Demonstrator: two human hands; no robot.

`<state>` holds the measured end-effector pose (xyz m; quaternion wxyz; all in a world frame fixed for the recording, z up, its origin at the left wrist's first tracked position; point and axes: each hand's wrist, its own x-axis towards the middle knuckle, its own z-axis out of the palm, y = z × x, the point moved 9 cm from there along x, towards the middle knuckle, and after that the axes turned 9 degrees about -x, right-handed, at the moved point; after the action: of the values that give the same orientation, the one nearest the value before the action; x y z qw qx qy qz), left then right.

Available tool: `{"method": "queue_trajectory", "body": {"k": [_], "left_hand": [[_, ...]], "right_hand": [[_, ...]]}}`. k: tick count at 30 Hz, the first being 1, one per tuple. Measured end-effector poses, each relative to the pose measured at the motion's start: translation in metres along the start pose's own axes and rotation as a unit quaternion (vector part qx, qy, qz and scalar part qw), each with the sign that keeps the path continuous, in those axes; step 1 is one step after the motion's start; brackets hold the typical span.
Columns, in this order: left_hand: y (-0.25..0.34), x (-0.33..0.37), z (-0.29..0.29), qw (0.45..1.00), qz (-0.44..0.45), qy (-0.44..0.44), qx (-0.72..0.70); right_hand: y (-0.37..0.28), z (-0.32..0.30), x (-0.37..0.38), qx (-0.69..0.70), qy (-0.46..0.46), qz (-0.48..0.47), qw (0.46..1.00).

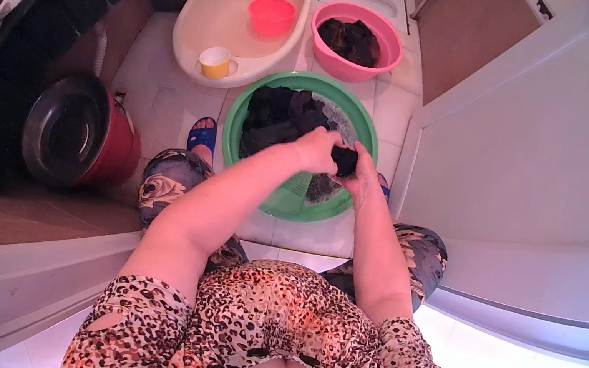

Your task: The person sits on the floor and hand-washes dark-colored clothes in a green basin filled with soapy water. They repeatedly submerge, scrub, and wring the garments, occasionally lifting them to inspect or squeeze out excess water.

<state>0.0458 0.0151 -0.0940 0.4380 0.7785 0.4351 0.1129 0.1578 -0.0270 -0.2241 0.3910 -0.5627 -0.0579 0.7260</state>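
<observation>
Between my two hands is a bunched piece of black cloth (pixel 343 162), held over the right side of a green basin (pixel 369 122). My left hand (pixel 318 149) closes on the cloth from the left, and my right hand (pixel 364 175) grips it from the right. Dark wet clothes (pixel 275 114) fill the left part of the basin. Soapy water (pixel 338 116) with white suds shows along the right side. Nearer to me, a flat sloping green panel (pixel 286 197) lies inside the basin. The fingertips are partly hidden by the hands and cloth.
Beyond the basin stand a cream baby bathtub (pixel 188 26) with a red dipper (pixel 271 18) and a yellow cup (pixel 215 63), and a pink basin (pixel 323 13) holding dark clothes (pixel 351 41). A red bucket (pixel 122 143) is at left; a white door (pixel 529 177) borders the right.
</observation>
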Motion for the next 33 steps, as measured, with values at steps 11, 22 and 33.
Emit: {"method": "queue_trajectory", "body": {"k": [11, 22, 33], "left_hand": [[-0.014, -0.006, -0.065, 0.929, -0.159, 0.084, -0.325], [0.027, -0.008, -0.036, 0.789, -0.077, -0.101, -0.602], [0.019, -0.005, -0.072, 0.771, -0.02, 0.08, -0.632]], "right_hand": [[-0.065, 0.074, -0.081, -0.234, -0.126, -0.347, 0.9], [-0.106, 0.023, -0.097, 0.112, -0.019, -0.33, 0.937], [-0.067, 0.07, -0.105, -0.002, -0.148, -0.171, 0.974]]}}
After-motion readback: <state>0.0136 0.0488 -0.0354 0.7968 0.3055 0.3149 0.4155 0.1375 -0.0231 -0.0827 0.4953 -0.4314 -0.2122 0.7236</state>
